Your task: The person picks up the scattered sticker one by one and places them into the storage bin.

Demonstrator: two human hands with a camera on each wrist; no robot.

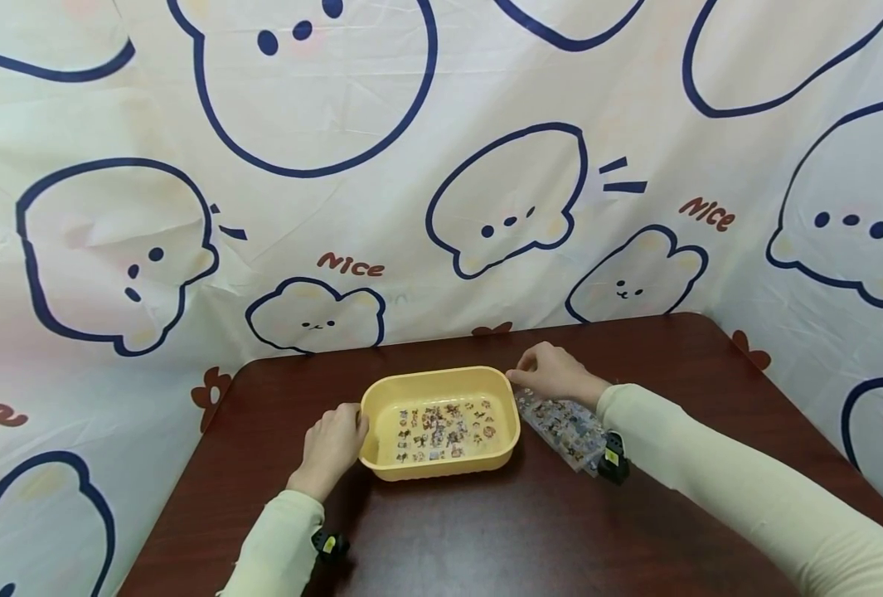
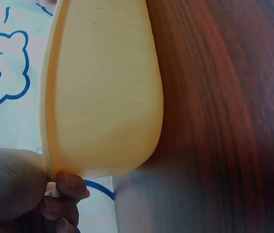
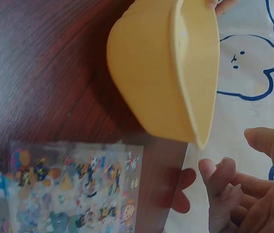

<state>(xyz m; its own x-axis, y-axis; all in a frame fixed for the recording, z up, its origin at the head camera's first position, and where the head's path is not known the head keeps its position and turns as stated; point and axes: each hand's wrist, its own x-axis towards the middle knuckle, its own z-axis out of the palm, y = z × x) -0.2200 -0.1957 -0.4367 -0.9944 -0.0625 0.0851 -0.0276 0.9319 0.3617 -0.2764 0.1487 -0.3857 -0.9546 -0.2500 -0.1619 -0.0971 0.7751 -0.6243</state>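
Note:
A yellow plastic basin (image 1: 441,473) stands on the table with small colourful cartoon stickers (image 1: 444,429) spread over its floor. Whether these are loose or on a clear sheet, I cannot tell. My left hand (image 1: 331,448) grips the basin's left rim, thumb on one side and fingers (image 2: 69,187) on the other. By the far right corner of the basin is my right hand (image 1: 553,373). In the right wrist view its thumb and fingers stand apart, with nothing between them. Below it, clear cartoon sticker sheets (image 3: 73,189) lie stacked beside the basin.
The dark reddish-brown table (image 1: 471,531) has rounded far corners. A white cloth (image 1: 381,215) printed with blue-outlined cartoon animals hangs behind it and along both sides. Each wrist carries a small black device, the right one (image 1: 613,458) beside the sticker sheets.

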